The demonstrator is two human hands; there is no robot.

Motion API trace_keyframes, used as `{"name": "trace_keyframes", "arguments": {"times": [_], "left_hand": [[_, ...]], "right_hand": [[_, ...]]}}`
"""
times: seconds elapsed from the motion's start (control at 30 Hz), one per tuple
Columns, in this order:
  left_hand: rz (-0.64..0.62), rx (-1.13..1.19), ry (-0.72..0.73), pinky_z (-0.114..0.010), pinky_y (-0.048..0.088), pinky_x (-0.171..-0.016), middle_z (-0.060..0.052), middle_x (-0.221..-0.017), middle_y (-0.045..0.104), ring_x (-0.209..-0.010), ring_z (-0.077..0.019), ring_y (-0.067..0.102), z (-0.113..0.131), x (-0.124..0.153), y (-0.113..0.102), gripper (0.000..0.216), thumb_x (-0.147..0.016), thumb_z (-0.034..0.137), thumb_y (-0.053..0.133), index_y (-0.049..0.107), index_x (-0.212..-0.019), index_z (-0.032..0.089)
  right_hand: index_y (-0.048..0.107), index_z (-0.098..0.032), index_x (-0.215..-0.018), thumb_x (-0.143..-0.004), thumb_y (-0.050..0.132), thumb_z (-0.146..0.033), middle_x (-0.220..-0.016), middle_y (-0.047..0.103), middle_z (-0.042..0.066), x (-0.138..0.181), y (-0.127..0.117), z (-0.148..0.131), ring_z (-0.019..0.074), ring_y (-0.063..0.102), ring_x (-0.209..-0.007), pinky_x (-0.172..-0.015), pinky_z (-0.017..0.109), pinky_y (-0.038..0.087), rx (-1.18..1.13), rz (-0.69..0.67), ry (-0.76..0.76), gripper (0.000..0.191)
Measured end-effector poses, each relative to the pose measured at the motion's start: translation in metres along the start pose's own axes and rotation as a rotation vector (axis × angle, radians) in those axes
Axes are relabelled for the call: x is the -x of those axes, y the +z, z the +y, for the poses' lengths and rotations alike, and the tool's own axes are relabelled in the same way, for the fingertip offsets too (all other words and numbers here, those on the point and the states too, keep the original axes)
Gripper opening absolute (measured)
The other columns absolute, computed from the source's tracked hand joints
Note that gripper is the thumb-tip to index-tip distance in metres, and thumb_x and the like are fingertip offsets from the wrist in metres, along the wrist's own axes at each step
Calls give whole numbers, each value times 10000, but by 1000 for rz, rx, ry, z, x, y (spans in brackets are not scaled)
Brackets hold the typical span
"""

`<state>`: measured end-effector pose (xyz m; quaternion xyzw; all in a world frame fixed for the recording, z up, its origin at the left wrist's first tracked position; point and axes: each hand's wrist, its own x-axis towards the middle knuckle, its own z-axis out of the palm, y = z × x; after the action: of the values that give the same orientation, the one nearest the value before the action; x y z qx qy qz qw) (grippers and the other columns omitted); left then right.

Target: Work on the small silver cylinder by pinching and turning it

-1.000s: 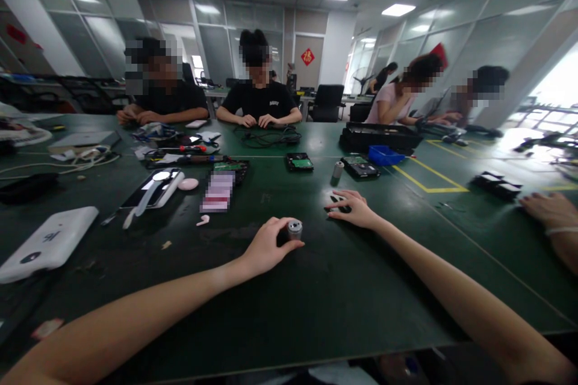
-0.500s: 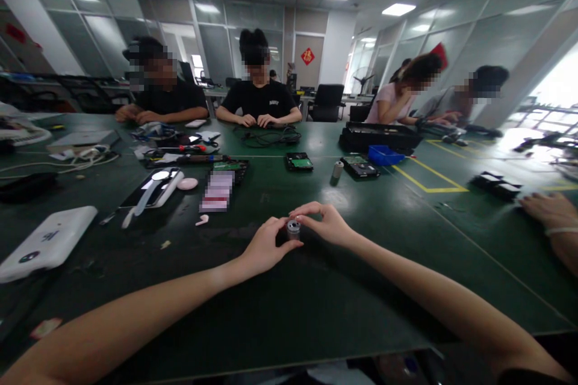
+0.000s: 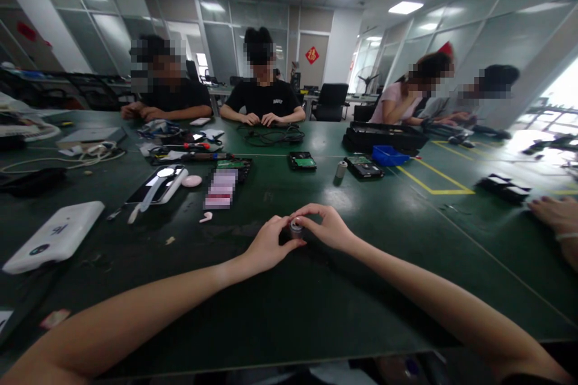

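Observation:
A small silver metal cylinder (image 3: 295,228) stands on the dark green table (image 3: 316,307) in front of me. My left hand (image 3: 270,246) curls round its left side, thumb and fingers closed on it. From the right, my right hand (image 3: 327,226) pinches the top of the same cylinder with thumb and fingertips. Both hands meet at it, and most of the cylinder is hidden between the fingers.
A second small cylinder (image 3: 340,169), circuit boards (image 3: 302,160), a white device (image 3: 54,236), a phone-like unit (image 3: 158,185), cables and a blue bin (image 3: 387,156) lie further back. Several people sit at the far side. Another person's hand (image 3: 554,214) rests at the right edge.
My right hand left a small dark item on the table and came left to the cylinder, closing its fingertips on the top. My left hand stayed on the cylinder.

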<state>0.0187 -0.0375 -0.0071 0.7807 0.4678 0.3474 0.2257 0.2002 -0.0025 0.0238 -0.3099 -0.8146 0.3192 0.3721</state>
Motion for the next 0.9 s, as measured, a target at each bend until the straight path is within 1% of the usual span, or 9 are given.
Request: {"name": "trace_keyframes", "arguments": {"times": [0.07,0.23,0.43,0.67,0.73,0.8,0.9], "left_hand": [[2,-3,1,-331,474,-750,-50,-917,607,-869,-223,590,-1,0,0,356,-769,397,696,608,-1029,170],[-2,1,13,-324,465,-755,-48,-930,604,-883,-220,579,-1,0,0,349,-776,390,694,609,-1037,174],[-12,9,19,-328,465,-785,-49,-947,612,-901,-220,581,2,0,-1,376,-785,391,687,605,-1090,186],[-4,15,11,-337,476,-790,-50,-962,619,-912,-228,589,2,1,-1,370,-777,380,693,608,-1090,203],[0,19,8,-339,476,-794,-49,-963,622,-912,-229,591,2,1,-1,380,-774,373,697,605,-1102,205],[4,23,4,-343,475,-806,-53,-972,624,-916,-229,592,1,0,0,394,-770,367,703,602,-1112,202],[13,25,-1,-350,473,-822,-55,-973,626,-918,-231,595,0,0,1,381,-761,362,712,615,-1093,202]], "right_hand": [[710,-212,-939,-859,599,-290,-932,711,41,0,-1,-1,182,656,-895,-837,339,508,22,2,3,158],[712,-212,-940,-850,615,-303,-929,709,42,-1,-5,-2,181,652,-881,-820,325,503,72,-45,-44,161],[716,-205,-936,-834,637,-325,-924,707,38,0,-7,1,172,651,-861,-792,304,498,62,-42,-6,176],[726,-223,-929,-832,636,-333,-930,707,41,-2,-9,-5,179,651,-861,-797,321,504,89,-71,-2,172],[726,-218,-918,-847,617,-346,-939,706,45,-2,-9,-4,182,651,-867,-800,324,505,88,-80,-9,182],[718,-200,-880,-880,565,-372,-945,707,58,-2,-9,-3,191,651,-885,-815,335,502,75,-43,5,230],[671,-183,-900,-923,470,-427,-993,703,71,-2,-9,-4,199,647,-958,-869,356,493,-53,17,45,317]]}}
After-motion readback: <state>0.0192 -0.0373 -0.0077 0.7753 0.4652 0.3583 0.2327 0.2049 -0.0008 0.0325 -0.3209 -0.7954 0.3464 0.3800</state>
